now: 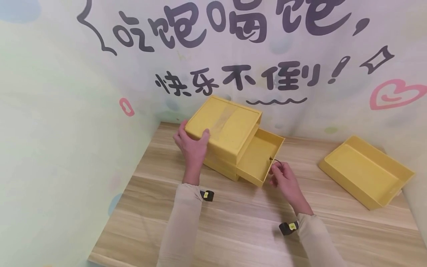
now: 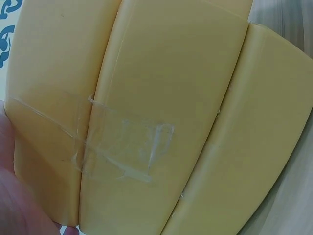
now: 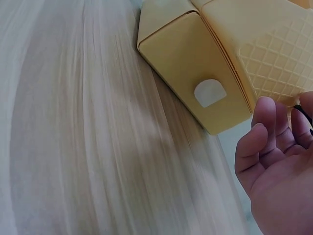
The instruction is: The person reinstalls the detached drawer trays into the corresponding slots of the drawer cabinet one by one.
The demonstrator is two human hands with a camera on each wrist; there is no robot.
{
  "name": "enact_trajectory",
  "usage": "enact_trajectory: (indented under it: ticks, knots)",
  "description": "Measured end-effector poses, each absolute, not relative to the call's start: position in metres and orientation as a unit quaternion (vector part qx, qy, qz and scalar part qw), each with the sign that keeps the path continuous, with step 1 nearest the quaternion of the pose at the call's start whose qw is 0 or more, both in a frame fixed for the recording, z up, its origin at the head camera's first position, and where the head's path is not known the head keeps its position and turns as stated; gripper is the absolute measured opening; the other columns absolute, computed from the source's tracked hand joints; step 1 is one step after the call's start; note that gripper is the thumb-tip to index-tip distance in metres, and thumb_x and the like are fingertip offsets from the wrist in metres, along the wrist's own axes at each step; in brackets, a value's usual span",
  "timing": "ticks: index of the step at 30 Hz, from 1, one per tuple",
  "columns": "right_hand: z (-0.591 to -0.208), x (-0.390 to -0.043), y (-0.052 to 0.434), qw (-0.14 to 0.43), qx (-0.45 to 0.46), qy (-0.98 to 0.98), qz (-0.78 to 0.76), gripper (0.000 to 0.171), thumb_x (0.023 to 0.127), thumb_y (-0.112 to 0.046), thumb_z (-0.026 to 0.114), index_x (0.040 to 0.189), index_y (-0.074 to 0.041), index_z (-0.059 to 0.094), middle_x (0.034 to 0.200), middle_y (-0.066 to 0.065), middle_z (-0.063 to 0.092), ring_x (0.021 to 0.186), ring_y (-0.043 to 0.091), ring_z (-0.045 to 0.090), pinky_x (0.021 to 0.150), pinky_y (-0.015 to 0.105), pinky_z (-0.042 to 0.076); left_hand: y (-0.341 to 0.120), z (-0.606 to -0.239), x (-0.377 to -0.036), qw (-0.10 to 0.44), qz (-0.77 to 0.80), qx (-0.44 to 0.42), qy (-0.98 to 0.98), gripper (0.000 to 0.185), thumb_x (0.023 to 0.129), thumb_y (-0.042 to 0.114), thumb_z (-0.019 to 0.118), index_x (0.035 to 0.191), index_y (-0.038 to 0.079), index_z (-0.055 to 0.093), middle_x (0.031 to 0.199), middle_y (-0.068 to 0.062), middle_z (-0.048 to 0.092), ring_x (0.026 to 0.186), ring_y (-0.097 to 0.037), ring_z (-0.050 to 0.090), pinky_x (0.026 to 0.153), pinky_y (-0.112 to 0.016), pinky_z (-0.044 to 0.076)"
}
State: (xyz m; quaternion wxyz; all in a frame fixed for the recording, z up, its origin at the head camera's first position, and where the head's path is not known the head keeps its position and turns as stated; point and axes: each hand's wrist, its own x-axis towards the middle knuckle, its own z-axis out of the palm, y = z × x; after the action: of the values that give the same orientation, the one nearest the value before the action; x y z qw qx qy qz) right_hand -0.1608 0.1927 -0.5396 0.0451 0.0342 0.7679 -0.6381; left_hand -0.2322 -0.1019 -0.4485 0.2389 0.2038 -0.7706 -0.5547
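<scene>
A yellow plastic drawer box point(image 1: 230, 126) stands on the wooden table point(image 1: 240, 222) against the back wall. My left hand point(image 1: 195, 142) grips its near left corner, thumb on the lid. The side it holds is patched with clear tape point(image 2: 122, 147), and my left palm point(image 2: 19, 196) shows at the lower left of the left wrist view. The upper drawer point(image 1: 258, 154) is slid partway out to the right and looks empty. My right hand point(image 1: 281, 174) pinches the thin dark pull loop point(image 1: 275, 161) on the drawer's front. That dark pull loop point(image 3: 303, 113) also shows by my right hand point(image 3: 279, 166).
A second yellow drawer point(image 1: 363, 172) lies loose on the table at the right, near the wall. A printed banner wall point(image 1: 267, 74) closes the back and a pale wall point(image 1: 66, 148) the left. The lower drawer front point(image 3: 195, 83) bears a white sticker.
</scene>
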Motion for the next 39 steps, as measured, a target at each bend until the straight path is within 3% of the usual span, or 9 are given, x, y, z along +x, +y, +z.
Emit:
enact_trajectory:
  ticks: [11, 21, 29, 39]
  knots:
    - [-0.54, -0.174, 0.182, 0.054, 0.006, 0.781, -0.622, 0.031, 0.109, -0.031, 0.048, 0.117, -0.001, 0.046, 0.103, 0.018, 0.058, 0.065, 0.013, 0.059, 0.061, 0.026, 0.052, -0.1, -0.453, -0.234, 0.231, -0.556, 0.209, -0.771, 0.084, 0.074, 0.037, 0.083, 0.147, 0.033, 0.042, 0.142, -0.008, 0.035, 0.125, -0.026, 0.043, 0.108, -0.048, 0.042]
    - [-0.542, -0.188, 0.174, 0.061, -0.011, 0.792, -0.607, 0.034, 0.109, -0.033, 0.045, 0.12, -0.001, 0.045, 0.103, 0.016, 0.058, 0.064, 0.012, 0.059, 0.06, 0.026, 0.052, -0.101, -0.453, -0.233, 0.231, -0.557, 0.206, -0.771, 0.085, 0.074, 0.038, 0.082, 0.149, 0.033, 0.041, 0.141, -0.009, 0.034, 0.124, -0.027, 0.042, 0.107, -0.049, 0.043]
    - [-0.54, -0.196, 0.163, 0.086, -0.015, 0.782, -0.617, 0.031, 0.109, -0.029, 0.045, 0.122, -0.001, 0.045, 0.109, 0.022, 0.058, 0.065, 0.013, 0.057, 0.064, 0.027, 0.054, -0.102, -0.453, -0.233, 0.237, -0.554, 0.201, -0.773, 0.084, 0.075, 0.039, 0.082, 0.149, 0.032, 0.041, 0.139, -0.009, 0.035, 0.124, -0.027, 0.042, 0.107, -0.049, 0.042]
    - [-0.533, -0.206, 0.149, 0.101, -0.023, 0.794, -0.6, 0.033, 0.109, -0.034, 0.045, 0.119, -0.002, 0.046, 0.11, 0.024, 0.057, 0.068, 0.021, 0.058, 0.066, 0.035, 0.057, -0.104, -0.451, -0.232, 0.233, -0.553, 0.202, -0.774, 0.083, 0.077, 0.04, 0.08, 0.149, 0.033, 0.04, 0.14, -0.01, 0.035, 0.124, -0.027, 0.042, 0.108, -0.05, 0.042]
